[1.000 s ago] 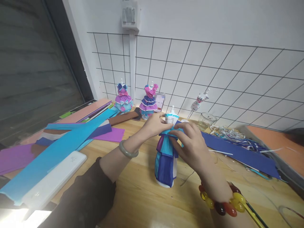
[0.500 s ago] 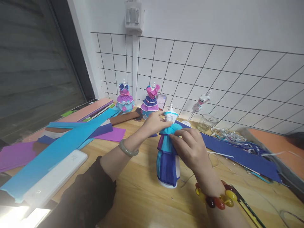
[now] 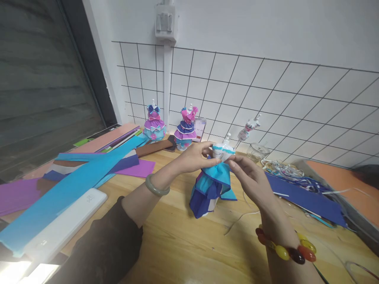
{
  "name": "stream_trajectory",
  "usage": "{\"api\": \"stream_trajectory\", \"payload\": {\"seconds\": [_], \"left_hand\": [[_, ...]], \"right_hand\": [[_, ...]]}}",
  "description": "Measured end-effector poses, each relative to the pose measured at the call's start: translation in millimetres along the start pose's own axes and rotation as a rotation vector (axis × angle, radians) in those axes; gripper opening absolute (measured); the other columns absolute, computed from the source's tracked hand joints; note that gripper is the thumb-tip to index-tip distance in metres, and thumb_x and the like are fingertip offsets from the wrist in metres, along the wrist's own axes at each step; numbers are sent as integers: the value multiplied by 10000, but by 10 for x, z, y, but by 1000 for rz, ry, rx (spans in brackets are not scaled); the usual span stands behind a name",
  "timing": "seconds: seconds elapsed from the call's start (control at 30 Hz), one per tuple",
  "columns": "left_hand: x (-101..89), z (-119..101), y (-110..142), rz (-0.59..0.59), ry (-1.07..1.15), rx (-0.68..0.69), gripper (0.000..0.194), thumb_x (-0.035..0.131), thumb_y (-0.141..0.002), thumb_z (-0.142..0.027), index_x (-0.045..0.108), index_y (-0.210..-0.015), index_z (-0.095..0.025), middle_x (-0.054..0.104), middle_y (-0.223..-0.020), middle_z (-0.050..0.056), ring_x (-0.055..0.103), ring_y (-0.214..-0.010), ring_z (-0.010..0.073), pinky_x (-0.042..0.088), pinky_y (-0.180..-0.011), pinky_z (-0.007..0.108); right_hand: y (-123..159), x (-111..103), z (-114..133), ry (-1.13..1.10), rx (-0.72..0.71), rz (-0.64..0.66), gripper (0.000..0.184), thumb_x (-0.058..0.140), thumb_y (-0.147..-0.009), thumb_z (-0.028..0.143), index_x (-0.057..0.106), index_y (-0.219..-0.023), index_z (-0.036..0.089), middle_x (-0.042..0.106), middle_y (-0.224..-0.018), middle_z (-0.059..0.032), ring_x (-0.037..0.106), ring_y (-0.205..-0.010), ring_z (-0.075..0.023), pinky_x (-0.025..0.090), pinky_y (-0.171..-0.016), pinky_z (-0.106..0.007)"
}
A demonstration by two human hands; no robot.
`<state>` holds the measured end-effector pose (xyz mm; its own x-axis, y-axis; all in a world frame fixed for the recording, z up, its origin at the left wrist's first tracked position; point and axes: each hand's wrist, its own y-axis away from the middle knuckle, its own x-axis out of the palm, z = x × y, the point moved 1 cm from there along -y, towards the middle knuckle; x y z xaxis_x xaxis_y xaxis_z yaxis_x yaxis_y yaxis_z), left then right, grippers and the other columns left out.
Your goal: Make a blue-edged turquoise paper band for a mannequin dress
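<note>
A small dress form (image 3: 224, 152) with a white bodice, a turquoise band and a blue, turquoise and navy paper skirt (image 3: 207, 195) leans in front of me, its top tipped to the right. My left hand (image 3: 198, 157) grips the bodice from the left, thumb across the waist. On the other side my right hand (image 3: 247, 173) pinches the waist, where the turquoise paper layer begins. That layer hangs loose at the right, flaring out below my right fingers. A pale cord (image 3: 241, 219) lies on the table beside the skirt.
Two dressed forms (image 3: 154, 122) (image 3: 186, 128) and a bare-stemmed form (image 3: 249, 128) stand by the wire grid. Crepe paper strips (image 3: 79, 183) and a white power bank (image 3: 66, 225) lie left. At right are a glass jar (image 3: 258, 152), navy paper (image 3: 308, 199) and tangled ribbons (image 3: 288, 173).
The dress form has been tilted, its top moving right and its skirt base up and left. My right hand has shifted up to the waist; the turquoise layer now flares out.
</note>
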<state>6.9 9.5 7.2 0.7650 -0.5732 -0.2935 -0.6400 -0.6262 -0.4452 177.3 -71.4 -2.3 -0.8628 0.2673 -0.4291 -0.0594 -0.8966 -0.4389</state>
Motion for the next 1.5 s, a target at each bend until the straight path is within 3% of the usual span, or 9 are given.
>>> {"api": "stream_trajectory", "payload": {"seconds": [0.1, 0.37, 0.7, 1.3, 1.5], "left_hand": [[3, -14, 12, 55, -58, 1, 307, 612, -761, -269, 589, -1045, -156, 643, -945, 53, 606, -857, 147, 479, -709, 252], [-17, -119, 38, 59, -128, 5, 245, 626, -738, -260, 599, -960, -159, 626, -871, 32, 597, -817, 145, 477, -713, 271], [-48, -136, 42, 157, -71, 23, 348, 640, -740, -296, 580, -1056, -162, 628, -985, 61, 590, -922, 166, 459, -831, 320], [-18, -110, 44, 102, -109, 4, 205, 585, -723, -192, 574, -924, -151, 632, -890, 39, 604, -830, 149, 477, -737, 279], [-13, -41, 28, 45, -49, -32, 400, 595, -714, -184, 554, -1111, -175, 644, -926, 39, 608, -855, 147, 474, -702, 253]], "right_hand": [[-17, -13, -43, -10, 74, 65, 269, 616, -793, 460, 614, -847, 197, 630, -854, -37, 593, -840, -185, 449, -769, -311], [6, -8, 27, 18, 63, 118, 265, 637, -766, 455, 586, -747, 196, 560, -714, -3, 527, -695, -145, 416, -637, -265], [56, -3, 158, 212, 9, 66, 244, 589, -795, 432, 579, -723, 199, 618, -739, -13, 549, -682, -149, 418, -625, -269], [69, -7, 134, 243, 20, 38, 246, 594, -801, 442, 611, -763, 200, 648, -767, -16, 564, -647, -143, 434, -566, -260], [86, -186, 123, 146, -2, -61, 273, 623, -787, 445, 653, -895, 196, 687, -924, -60, 631, -880, -210, 491, -807, -362]]}}
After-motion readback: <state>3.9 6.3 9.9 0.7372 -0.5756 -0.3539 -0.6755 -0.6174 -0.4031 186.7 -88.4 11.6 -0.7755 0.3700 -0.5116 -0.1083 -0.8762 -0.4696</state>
